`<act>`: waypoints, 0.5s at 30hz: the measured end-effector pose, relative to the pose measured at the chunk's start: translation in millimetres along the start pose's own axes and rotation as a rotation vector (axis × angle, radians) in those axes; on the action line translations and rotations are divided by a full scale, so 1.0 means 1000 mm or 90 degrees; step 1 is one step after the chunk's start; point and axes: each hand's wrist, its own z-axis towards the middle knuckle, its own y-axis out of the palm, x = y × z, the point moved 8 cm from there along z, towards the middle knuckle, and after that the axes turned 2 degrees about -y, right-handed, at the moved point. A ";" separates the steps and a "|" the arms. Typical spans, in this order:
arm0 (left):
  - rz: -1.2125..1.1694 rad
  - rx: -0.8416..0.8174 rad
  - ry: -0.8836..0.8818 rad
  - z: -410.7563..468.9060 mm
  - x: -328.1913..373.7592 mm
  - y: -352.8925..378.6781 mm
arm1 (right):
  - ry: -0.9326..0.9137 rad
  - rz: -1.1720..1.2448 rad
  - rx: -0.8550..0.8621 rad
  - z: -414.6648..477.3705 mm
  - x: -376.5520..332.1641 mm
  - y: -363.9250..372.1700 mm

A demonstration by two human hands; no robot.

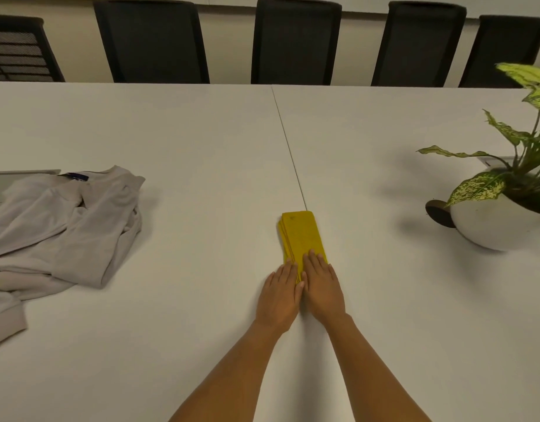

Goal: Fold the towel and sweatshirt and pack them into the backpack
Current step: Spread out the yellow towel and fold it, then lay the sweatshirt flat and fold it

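A yellow towel [300,234], folded into a narrow strip, lies on the white table [201,147] near the centre seam. My left hand [279,295] and my right hand [322,287] lie flat side by side on its near end, fingers straight, pressing it down. A light grey sweatshirt [59,226] lies crumpled and unfolded at the table's left side, apart from both hands. No backpack is in view.
A potted plant in a white bowl [500,223] stands at the right with leaves reaching over the table. Several black chairs [296,41] line the far edge. A grey panel [19,175] shows behind the sweatshirt at the left.
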 end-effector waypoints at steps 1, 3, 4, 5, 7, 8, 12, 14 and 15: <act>0.013 -0.008 0.002 -0.002 -0.002 -0.001 | 0.008 -0.016 -0.014 0.001 -0.002 -0.002; 0.033 -0.015 0.015 -0.006 -0.005 -0.008 | 0.027 -0.021 -0.009 0.001 -0.005 -0.010; 0.044 -0.011 0.020 -0.010 -0.006 -0.015 | 0.035 -0.015 0.012 -0.002 -0.008 -0.015; 0.053 -0.006 0.021 -0.015 -0.008 -0.022 | 0.045 -0.008 0.032 -0.005 -0.010 -0.019; 0.067 0.009 0.012 -0.028 -0.015 -0.040 | 0.057 0.005 0.069 -0.016 -0.020 -0.025; 0.072 0.022 0.007 -0.037 -0.020 -0.050 | 0.055 0.009 0.083 -0.022 -0.029 -0.027; 0.094 0.078 -0.025 -0.074 -0.053 -0.092 | 0.028 0.005 0.095 -0.044 -0.078 -0.033; 0.095 0.104 -0.044 -0.094 -0.073 -0.115 | 0.000 0.002 0.098 -0.053 -0.107 -0.033; 0.098 0.115 -0.053 -0.104 -0.085 -0.125 | -0.011 -0.001 0.099 -0.057 -0.122 -0.033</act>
